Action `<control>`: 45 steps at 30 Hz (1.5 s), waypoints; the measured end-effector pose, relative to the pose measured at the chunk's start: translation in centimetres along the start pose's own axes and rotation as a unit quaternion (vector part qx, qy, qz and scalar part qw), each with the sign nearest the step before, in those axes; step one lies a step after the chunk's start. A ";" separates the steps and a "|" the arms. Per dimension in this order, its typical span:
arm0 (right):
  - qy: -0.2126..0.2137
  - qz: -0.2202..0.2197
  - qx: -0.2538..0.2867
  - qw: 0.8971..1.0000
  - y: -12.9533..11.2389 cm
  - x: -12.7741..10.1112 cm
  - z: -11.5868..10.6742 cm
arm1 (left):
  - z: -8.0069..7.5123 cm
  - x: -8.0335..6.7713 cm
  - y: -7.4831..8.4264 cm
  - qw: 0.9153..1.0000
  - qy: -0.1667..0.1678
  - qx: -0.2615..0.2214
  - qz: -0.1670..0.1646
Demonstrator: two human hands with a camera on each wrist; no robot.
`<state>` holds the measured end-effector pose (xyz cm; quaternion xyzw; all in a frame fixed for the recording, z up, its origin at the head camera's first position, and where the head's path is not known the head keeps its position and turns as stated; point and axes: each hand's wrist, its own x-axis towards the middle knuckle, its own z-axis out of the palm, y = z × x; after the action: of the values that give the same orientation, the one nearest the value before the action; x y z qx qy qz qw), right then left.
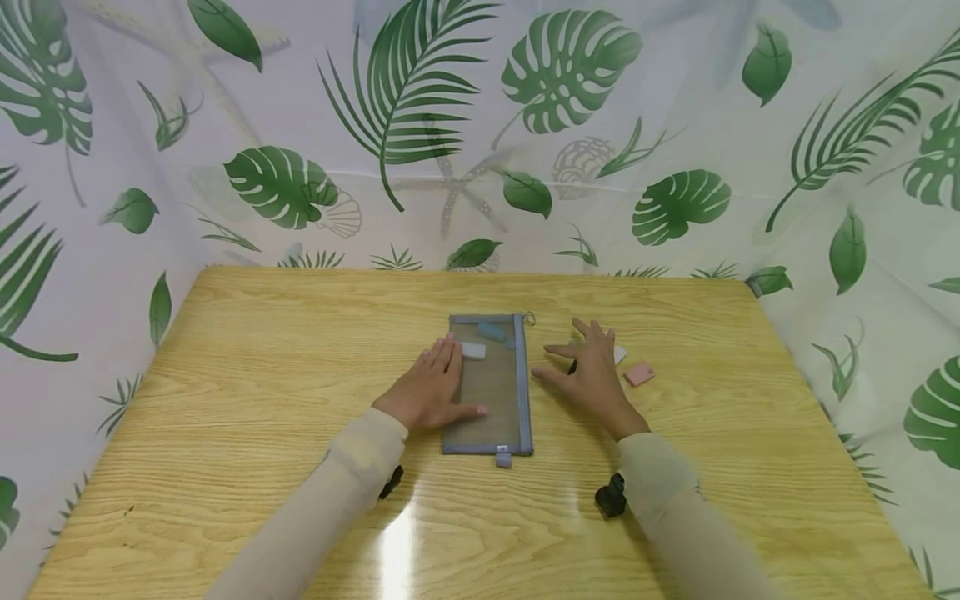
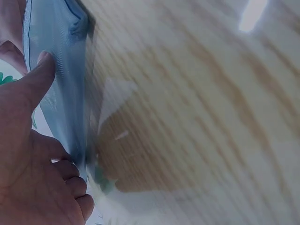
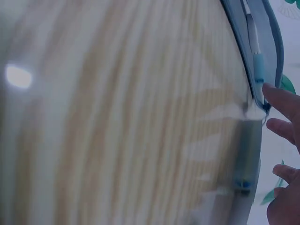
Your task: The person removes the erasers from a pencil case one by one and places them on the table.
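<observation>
A grey-blue mesh pouch [image 1: 491,392] lies lengthwise in the middle of the wooden table [image 1: 262,375]. Inside its far end are a teal eraser [image 1: 491,331] and a white eraser [image 1: 473,350]. My left hand [image 1: 431,387] lies flat on the pouch's left side, thumb across the mesh. In the left wrist view the thumb [image 2: 37,77] presses the mesh pouch [image 2: 63,93]. My right hand [image 1: 591,371] rests open on the table just right of the pouch, fingers spread over a small black object [image 1: 572,367]. A white eraser [image 1: 620,355] and a pink eraser [image 1: 639,374] lie beside it.
A leaf-printed curtain [image 1: 480,133] walls the table at the back and on both sides. In the right wrist view the pouch's edge [image 3: 262,33] and my fingers [image 3: 286,105] show at the right, blurred. A zip pull [image 1: 502,457] sticks out at the pouch's near end.
</observation>
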<state>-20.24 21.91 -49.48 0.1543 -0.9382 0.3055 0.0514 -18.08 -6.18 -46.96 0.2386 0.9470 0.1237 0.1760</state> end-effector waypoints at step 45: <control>0.016 -0.043 0.040 0.998 -2.4 2.8 4.2 | 0.0 0.2 0.1 1.000 -0.007 0.020 -0.010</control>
<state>-22.12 16.82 -51.01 0.1916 -0.9167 0.3429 0.0730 -18.17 -6.02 -47.00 0.2339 0.9503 0.1010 0.1790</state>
